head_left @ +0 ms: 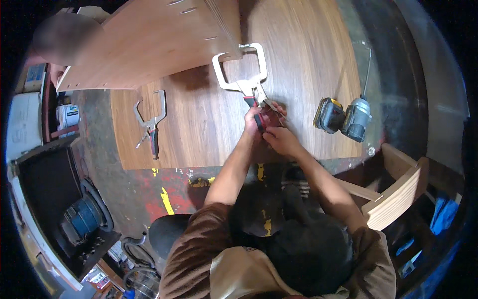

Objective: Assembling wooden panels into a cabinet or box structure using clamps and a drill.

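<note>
Both my hands are on the handles of a locking C-clamp (242,85) with a pale metal frame and red-and-black grips. Its wide jaws point away from me, by the lower corner of a standing wood panel (164,45). My left hand (252,121) is wrapped around the grips from the left. On the right, my right hand (283,139) has its fingers closed at the handle's near end. A second locking C-clamp (150,119) lies on the wood-grain board (199,139) to the left, apart from my hands.
Right of my hands, a cordless drill (354,119) with a long bit lies at the board's edge. Another person's hand (57,74) is at the panel's far-left end. A wooden frame piece (396,194) stands at the lower right; a blue machine with a hose (84,219) sits lower left.
</note>
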`<state>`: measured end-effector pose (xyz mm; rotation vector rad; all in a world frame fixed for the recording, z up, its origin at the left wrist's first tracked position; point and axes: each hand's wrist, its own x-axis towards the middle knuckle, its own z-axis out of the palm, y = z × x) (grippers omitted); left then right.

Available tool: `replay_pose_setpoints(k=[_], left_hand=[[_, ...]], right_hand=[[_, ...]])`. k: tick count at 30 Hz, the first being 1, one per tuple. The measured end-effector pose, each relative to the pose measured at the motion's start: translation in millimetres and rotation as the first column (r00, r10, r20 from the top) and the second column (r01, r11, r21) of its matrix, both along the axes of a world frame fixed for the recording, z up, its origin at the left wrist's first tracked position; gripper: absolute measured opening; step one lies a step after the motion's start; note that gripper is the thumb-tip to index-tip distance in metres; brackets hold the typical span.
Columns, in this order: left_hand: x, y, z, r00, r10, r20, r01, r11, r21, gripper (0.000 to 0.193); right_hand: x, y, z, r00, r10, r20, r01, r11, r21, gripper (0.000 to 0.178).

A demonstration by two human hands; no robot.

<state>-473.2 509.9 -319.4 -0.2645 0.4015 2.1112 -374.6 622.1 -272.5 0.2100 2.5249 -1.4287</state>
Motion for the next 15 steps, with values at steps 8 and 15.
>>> replay_pose_setpoints(k=[8, 15], left_hand=[[-1, -3, 4, 0.997, -0.026, -0.075, 0.024, 1.000, -0.019, 0.066], [2, 2, 17, 0.998, -0.009, -0.057, 0.005, 0.996, -0.084, 0.062]], right_hand=[[-7, -6, 18, 0.979, -0.038, 0.199, 0.023, 0.997, 0.076, 0.031], [0, -14, 31, 0.996, -0.039, -0.082, 0.065, 0.933, 0.354, 0.024]])
